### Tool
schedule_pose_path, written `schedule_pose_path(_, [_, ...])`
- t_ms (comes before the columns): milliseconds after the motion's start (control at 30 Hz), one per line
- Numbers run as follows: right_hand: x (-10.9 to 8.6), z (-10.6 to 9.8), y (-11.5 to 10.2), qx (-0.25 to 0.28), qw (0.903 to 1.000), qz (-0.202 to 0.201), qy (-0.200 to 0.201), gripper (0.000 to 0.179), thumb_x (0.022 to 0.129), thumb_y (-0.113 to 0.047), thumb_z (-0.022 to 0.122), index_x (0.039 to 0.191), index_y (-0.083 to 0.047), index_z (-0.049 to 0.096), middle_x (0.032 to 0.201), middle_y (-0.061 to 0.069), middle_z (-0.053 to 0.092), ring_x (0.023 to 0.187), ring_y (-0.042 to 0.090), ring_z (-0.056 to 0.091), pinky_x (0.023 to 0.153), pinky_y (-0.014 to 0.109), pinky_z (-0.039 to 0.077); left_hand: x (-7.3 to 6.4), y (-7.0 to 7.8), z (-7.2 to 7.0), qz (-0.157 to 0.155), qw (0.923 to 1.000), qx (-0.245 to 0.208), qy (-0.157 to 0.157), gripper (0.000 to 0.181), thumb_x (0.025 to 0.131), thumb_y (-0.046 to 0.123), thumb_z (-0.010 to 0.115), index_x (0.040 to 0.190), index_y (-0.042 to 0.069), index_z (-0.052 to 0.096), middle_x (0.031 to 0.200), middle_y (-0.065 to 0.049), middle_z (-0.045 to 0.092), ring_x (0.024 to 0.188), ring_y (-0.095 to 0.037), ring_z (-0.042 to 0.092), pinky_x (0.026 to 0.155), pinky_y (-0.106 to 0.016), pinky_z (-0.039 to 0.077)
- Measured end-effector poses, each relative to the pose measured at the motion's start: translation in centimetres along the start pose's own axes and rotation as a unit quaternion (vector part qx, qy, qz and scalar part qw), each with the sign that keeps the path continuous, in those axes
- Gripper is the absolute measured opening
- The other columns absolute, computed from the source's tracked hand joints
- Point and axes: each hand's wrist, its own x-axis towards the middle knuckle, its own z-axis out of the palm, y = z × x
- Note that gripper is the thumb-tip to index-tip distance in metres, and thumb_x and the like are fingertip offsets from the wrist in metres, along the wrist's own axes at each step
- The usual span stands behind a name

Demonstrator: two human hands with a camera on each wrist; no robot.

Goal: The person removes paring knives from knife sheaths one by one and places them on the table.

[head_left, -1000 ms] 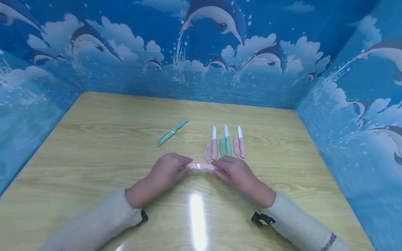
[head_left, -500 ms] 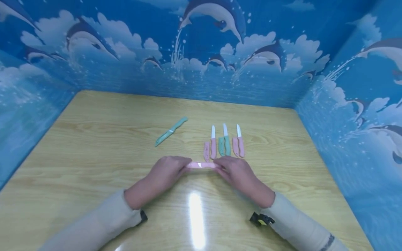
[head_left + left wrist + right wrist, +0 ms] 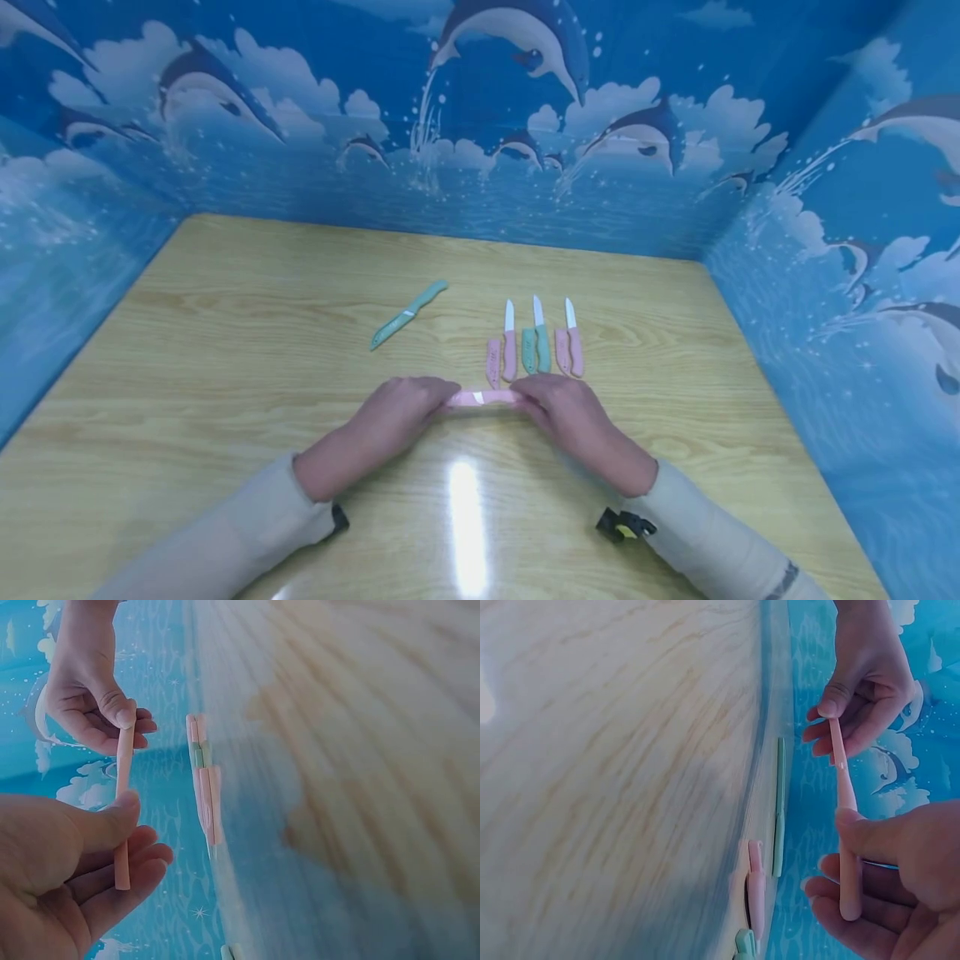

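A pink knife [image 3: 480, 398] with its sheath on spans sideways between both hands, a short strip of bare blade showing white near its middle. My left hand [image 3: 401, 408] pinches the sheath end between thumb and fingers. At the other end, the handle is gripped by my right hand [image 3: 562, 408]. In the right wrist view the rounded handle [image 3: 850, 892] lies across the right fingers under the thumb. The left wrist view shows the knife [image 3: 124, 769] held above the table, apart from it.
Just beyond the right hand lie a pink knife [image 3: 510, 354], a green knife [image 3: 543, 346] and another pink knife [image 3: 576, 350], blades bare, each beside its sheath. A sheathed green knife [image 3: 408, 314] lies further left. Dolphin-print walls border the wooden table [image 3: 225, 333].
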Motion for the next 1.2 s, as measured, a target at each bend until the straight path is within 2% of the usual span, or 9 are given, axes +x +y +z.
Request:
schedule_pose_path(133, [-0.08, -0.02, 0.02, 0.005, 1.0000, 0.005, 0.000, 0.020, 0.080, -0.006, 0.077, 0.099, -0.004, 0.072, 0.093, 0.009, 0.074, 0.084, 0.020, 0.071, 0.076, 0.031, 0.058, 0.01, -0.03, -0.04, 0.008, 0.9999, 0.002, -0.007, 0.026, 0.086, 0.010, 0.072, 0.111, 0.002, 0.069, 0.102, -0.012, 0.073, 0.095, -0.025, 0.070, 0.084, -0.036, 0.057])
schedule_pose_path(333, [-0.22, 0.01, -0.02, 0.005, 0.9998, 0.016, -0.003, 0.020, 0.080, -0.008, 0.078, 0.099, -0.004, 0.072, 0.091, 0.008, 0.074, 0.079, 0.017, 0.070, 0.071, 0.028, 0.058, 0.06, 0.09, -0.06, 0.001, 0.9999, -0.004, -0.016, 0.027, 0.087, 0.009, 0.070, 0.113, 0.001, 0.068, 0.104, -0.014, 0.072, 0.097, -0.026, 0.069, 0.086, -0.037, 0.056])
schedule_pose_path(500, [-0.24, -0.04, 0.05, 0.008, 0.9998, 0.020, -0.002, 0.020, 0.081, -0.009, 0.078, 0.100, -0.005, 0.072, 0.093, 0.009, 0.074, 0.083, 0.019, 0.070, 0.074, 0.030, 0.058, 0.19, 0.24, -0.13, 0.001, 0.9999, -0.009, -0.014, 0.029, 0.086, 0.009, 0.072, 0.113, 0.000, 0.068, 0.104, -0.014, 0.072, 0.096, -0.027, 0.069, 0.086, -0.038, 0.056])
schedule_pose_path(733, [-0.24, -0.21, 0.10, 0.009, 0.9998, 0.018, -0.002, 0.020, 0.081, -0.009, 0.077, 0.100, -0.005, 0.072, 0.095, 0.008, 0.074, 0.087, 0.020, 0.071, 0.077, 0.031, 0.058, 0.29, 0.50, -0.37, -0.017, 0.9995, -0.015, -0.023, 0.028, 0.086, 0.010, 0.072, 0.113, 0.002, 0.069, 0.107, -0.013, 0.071, 0.099, -0.026, 0.069, 0.087, -0.038, 0.055])
schedule_pose_path(967, [-0.23, -0.29, 0.02, 0.008, 0.9996, 0.026, 0.004, 0.021, 0.080, -0.008, 0.077, 0.100, -0.006, 0.072, 0.096, 0.009, 0.074, 0.088, 0.021, 0.071, 0.078, 0.032, 0.058, 0.25, 0.46, -0.24, -0.008, 0.9998, -0.015, -0.005, 0.026, 0.085, 0.009, 0.073, 0.110, 0.003, 0.070, 0.103, -0.012, 0.072, 0.094, -0.025, 0.070, 0.083, -0.036, 0.057])
schedule_pose_path(1200, [-0.32, -0.26, 0.00, 0.010, 0.9995, 0.031, 0.004, 0.020, 0.081, -0.008, 0.077, 0.100, -0.006, 0.073, 0.096, 0.009, 0.074, 0.088, 0.021, 0.071, 0.078, 0.032, 0.058, 0.18, 0.50, -0.25, -0.029, 0.9992, -0.025, -0.012, 0.026, 0.085, 0.010, 0.073, 0.110, 0.004, 0.070, 0.104, -0.012, 0.072, 0.096, -0.026, 0.070, 0.084, -0.037, 0.056])
